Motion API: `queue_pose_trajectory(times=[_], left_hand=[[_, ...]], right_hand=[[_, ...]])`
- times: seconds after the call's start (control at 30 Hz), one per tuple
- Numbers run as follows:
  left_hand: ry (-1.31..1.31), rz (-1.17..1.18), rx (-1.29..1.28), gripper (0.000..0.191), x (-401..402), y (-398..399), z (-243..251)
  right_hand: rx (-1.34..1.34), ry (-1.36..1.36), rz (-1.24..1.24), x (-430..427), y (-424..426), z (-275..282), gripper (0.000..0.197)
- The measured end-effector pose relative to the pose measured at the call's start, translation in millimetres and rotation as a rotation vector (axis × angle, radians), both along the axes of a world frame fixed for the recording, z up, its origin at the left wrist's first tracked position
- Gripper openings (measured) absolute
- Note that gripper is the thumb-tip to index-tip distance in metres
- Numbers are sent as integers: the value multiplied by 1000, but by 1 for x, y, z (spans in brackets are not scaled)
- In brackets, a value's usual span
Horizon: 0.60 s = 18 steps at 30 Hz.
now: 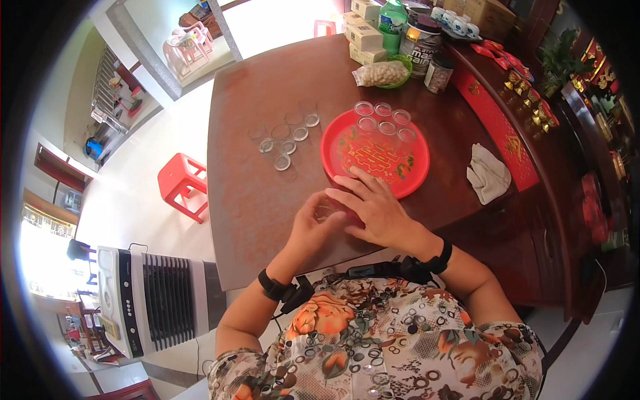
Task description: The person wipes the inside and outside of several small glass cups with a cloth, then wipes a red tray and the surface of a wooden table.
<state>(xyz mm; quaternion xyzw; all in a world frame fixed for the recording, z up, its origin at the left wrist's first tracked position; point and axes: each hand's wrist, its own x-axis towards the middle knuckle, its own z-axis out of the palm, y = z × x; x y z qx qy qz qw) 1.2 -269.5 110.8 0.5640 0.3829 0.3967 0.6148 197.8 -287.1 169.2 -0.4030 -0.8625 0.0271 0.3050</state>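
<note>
My left hand (311, 222) is curled around what looks like a small clear glass (326, 209), mostly hidden by fingers. Over it my right hand (372, 205) spreads its fingers; whether it grips anything is unclear. Something dark red or pink shows between the hands. Just beyond them lies a round red plastic tray (327, 162) with a printed pattern. Several clear glasses (387, 128) stand in rows at its far side. To the left, more clear glasses (282, 161) are grouped on the brown table (250, 210).
A crumpled pale cloth (487, 175) lies at right. Small boxes (365, 35), a green soda bottle (392, 25), a large dark-lidded tub (421, 45), a lidded jar (439, 74) and a bag of nuts (381, 74) in a green basket stand at the back. A red stool (182, 182) and an air cooler (160, 300) are left.
</note>
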Motion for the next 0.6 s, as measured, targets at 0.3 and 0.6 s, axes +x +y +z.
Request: queue_pose_trajectory(times=[0.3, 0.6], left_hand=[[266, -314, 660, 51, -8, -12, 43], [104, -58, 493, 51, -2, -11, 19]], right_hand=[[-1417, 647, 444, 38, 23, -12, 67], [-1726, 1249, 701, 37, 28, -44, 64]])
